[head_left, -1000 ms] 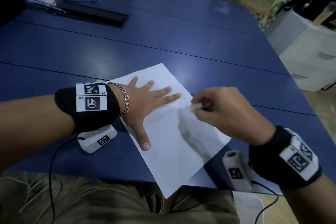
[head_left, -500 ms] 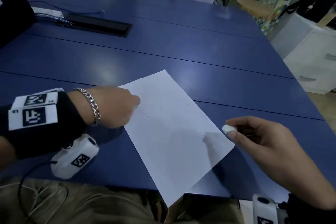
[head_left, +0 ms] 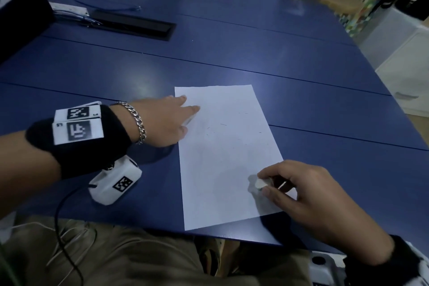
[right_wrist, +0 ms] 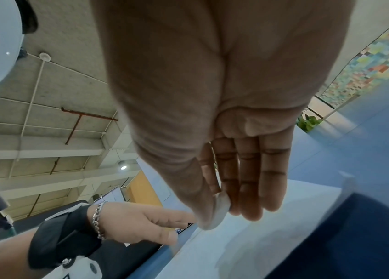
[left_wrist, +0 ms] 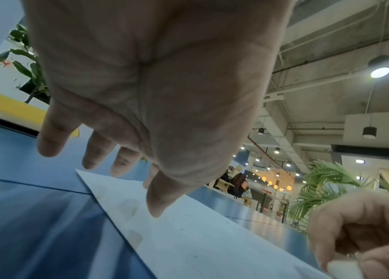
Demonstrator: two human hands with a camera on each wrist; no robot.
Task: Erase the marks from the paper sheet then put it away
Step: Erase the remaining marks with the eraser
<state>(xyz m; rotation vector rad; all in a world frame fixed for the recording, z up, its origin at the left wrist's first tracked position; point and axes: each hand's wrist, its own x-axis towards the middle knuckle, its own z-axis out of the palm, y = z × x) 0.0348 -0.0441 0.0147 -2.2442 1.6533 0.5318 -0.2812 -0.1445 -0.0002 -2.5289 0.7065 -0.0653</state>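
Turned square to the table edge since half a second ago, paper sheet (head_left: 227, 153) flat on blue table (head_left: 255, 53). At left, left hand (head_left: 162, 123) unclenched, fingers straight, fingertips (head_left: 193, 109) at the sheet's far left edge. At right, right hand (head_left: 308, 195) now over the sheet's near right corner, pinching white eraser (head_left: 261, 183) between thumb and fingers.

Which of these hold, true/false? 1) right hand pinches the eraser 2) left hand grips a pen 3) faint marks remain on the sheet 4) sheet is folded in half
1) True: the right hand pinches the white eraser over the paper sheet.
2) False: the left hand holds nothing; its straight fingers reach onto the sheet's far left corner.
3) True: small dark strokes show mid-sheet.
4) False: it lies flat and unfolded on the blue table.
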